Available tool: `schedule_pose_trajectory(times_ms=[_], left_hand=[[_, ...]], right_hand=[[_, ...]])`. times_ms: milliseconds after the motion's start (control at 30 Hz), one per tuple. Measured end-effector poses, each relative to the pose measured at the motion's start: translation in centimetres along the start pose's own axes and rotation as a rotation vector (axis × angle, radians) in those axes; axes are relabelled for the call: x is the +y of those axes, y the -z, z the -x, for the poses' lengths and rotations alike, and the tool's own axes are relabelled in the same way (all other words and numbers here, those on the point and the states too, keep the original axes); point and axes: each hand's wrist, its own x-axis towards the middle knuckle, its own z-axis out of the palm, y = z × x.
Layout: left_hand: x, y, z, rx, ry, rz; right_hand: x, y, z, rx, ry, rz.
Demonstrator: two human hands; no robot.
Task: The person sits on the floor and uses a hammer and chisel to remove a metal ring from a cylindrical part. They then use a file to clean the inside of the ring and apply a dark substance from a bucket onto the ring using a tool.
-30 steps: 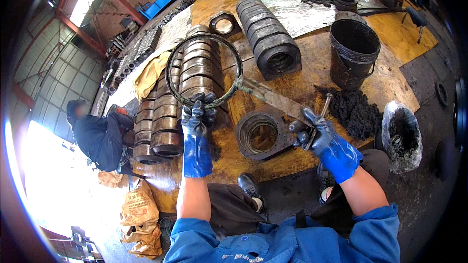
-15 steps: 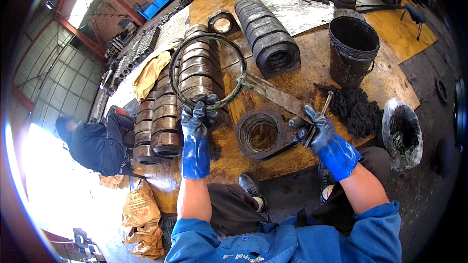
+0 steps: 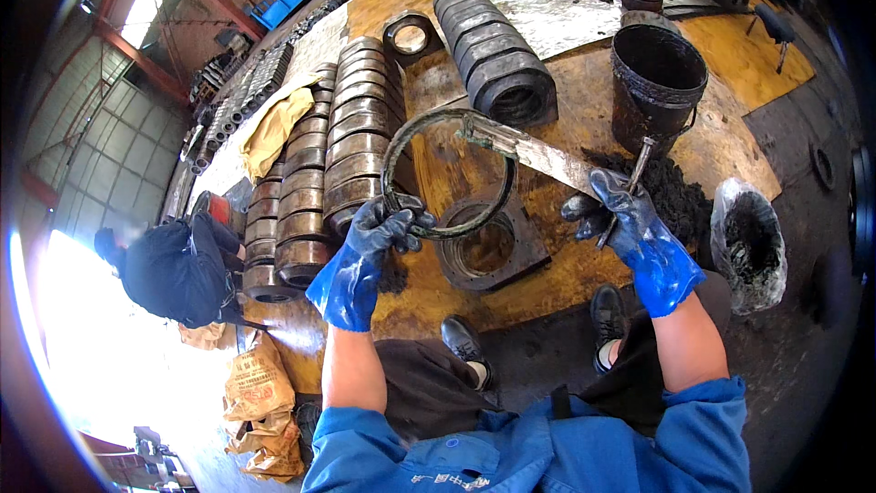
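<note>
In blue rubber gloves, both my hands are raised over the brown work surface [image 3: 420,297]. The fingers of my left hand [image 3: 379,230] are closed on the lower left rim of a dark, greasy metal ring [image 3: 391,164], which stands tilted. My right hand [image 3: 625,210] grips a flat, worn scraper blade [image 3: 538,157], its far end against the ring's upper rim and smeared with greenish grease. A metal rod [image 3: 642,164] is also tucked in that hand. Below the ring lies a square flange housing [image 3: 529,251] with a round bore, partly hidden by it.
Rows of stacked metal rings [image 3: 356,151] stand to the left, a dark row [image 3: 488,46] behind. At right are a black bucket [image 3: 657,82], a dark fibrous heap [image 3: 684,196] and a plastic bag [image 3: 753,246]. Another person [image 3: 178,265] crouches at far left.
My left hand has brought the ring down and to the right, tilting it. The scraper blade now lies against its upper rim instead of its right side.
</note>
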Motion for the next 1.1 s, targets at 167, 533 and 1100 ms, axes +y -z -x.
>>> schedule_pose_trajectory(times_ms=[167,533,1100], left_hand=[[1.5,-0.7,0.8,-0.108,0.064,-0.039],[0.3,-0.8,-0.2,-0.187,0.13,-0.067],[-0.7,-2.5,-1.1,-0.081,-0.062,-0.445]], right_hand=[[-0.9,-0.3,0.7,-0.038,0.0,0.135],[-0.2,-0.9,1.0,-0.14,-0.119,0.263],[1.7,-0.7,-0.9,0.27,-0.25,-0.168]])
